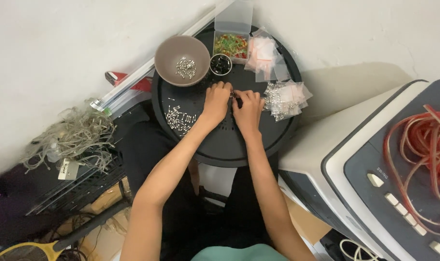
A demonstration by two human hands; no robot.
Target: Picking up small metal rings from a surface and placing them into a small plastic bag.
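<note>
My left hand (215, 101) and my right hand (249, 107) meet at the middle of a round black tray (225, 145), fingertips pinched together on a tiny dark part (233, 94); which hand holds it is unclear. A loose heap of small silver parts (179, 118) lies on the tray left of my left hand. A brown bowl (182, 60) with more silver parts stands at the tray's far left. A small black cup (221, 64) of dark pieces sits just beyond my hands.
A clear box of red, green and yellow bits (231, 46) and small plastic bags (283, 99) lie at the tray's far and right side. A grey-white appliance (369, 179) carrying coiled red wire (423, 145) stands right. Tangled pale wire (75, 135) lies left.
</note>
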